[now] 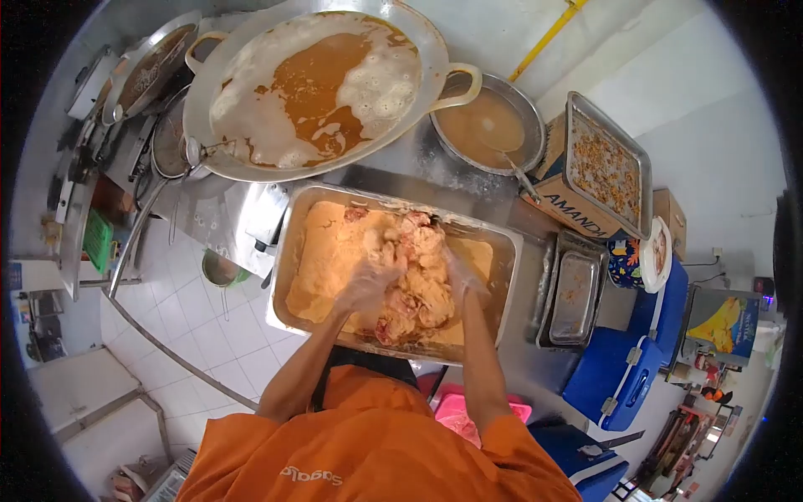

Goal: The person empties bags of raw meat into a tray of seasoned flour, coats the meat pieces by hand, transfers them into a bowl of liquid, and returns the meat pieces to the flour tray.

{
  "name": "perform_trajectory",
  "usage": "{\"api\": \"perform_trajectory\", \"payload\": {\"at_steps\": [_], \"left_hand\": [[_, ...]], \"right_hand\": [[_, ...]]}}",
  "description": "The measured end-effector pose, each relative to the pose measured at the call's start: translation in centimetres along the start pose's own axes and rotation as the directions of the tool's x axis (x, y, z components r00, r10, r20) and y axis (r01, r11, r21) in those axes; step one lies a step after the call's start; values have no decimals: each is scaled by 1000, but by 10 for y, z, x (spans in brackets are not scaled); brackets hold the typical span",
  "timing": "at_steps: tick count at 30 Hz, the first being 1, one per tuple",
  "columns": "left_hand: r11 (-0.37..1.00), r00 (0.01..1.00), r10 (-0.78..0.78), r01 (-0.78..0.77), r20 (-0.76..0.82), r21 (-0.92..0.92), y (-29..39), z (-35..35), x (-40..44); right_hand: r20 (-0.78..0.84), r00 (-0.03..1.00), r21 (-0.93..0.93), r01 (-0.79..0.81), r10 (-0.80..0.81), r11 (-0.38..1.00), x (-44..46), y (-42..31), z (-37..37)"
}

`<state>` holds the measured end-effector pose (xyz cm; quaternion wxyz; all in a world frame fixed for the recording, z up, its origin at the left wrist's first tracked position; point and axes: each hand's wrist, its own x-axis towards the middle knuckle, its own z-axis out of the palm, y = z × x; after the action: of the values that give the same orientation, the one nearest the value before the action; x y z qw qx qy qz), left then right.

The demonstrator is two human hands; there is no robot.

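Observation:
A deep metal tray [512, 284] holds pale orange flour [322, 263] and a heap of floured chicken pieces [427, 272], raw red showing in places. My left hand [364, 286], in a clear glove, presses into the heap from the left, its fingers curved and partly blurred. From the right, my right hand [462, 278], also gloved, cups the heap's side, with its fingertips partly hidden by flour and meat. The pieces are gathered between both hands.
Behind the tray stands a wide pan of foamy oil [322, 92]. A bowl of cloudy liquid [481, 125] with a utensil is beside it. To the right are a crumb-covered rack tray [606, 167] on a cardboard box, stacked metal pans [573, 293] and a blue cooler [615, 381].

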<state>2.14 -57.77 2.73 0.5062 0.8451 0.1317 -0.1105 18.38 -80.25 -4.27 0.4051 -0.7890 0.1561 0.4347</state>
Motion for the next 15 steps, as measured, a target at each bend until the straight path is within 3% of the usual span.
{"api": "perform_trajectory", "payload": {"at_steps": [2,4,7,8,10,11,13,15], "left_hand": [[993,980,-78,61,-182,-100,7,6,-19],[988,989,-108,95,-102,-123,51,-25,-29],[978,987,-68,94,145,-187,71,-63,-38],[943,999,39,-43,-20,-329,96,-78,-42],[923,916,33,-181,-399,-338,64,-68,-29],[938,925,-32,-104,-379,-332,51,-63,-15],[948,924,-166,52,-346,-315,25,-59,24],[935,897,-299,207,-326,-287,0,-57,63]], "right_hand": [[44,992,41,113,-115,993,-58,-20,-9],[2,989,25,148,-149,989,-124,-49,-20],[-136,983,4,127,-125,992,-172,-45,-25],[-150,969,29,205,-198,978,-162,-26,-29],[-228,940,48,272,-255,961,-137,6,-36],[-285,928,41,261,-239,964,-135,10,-37],[-461,886,-16,46,-48,999,-150,-20,-33],[-518,855,-21,-20,6,1000,-120,-9,-35]]}}
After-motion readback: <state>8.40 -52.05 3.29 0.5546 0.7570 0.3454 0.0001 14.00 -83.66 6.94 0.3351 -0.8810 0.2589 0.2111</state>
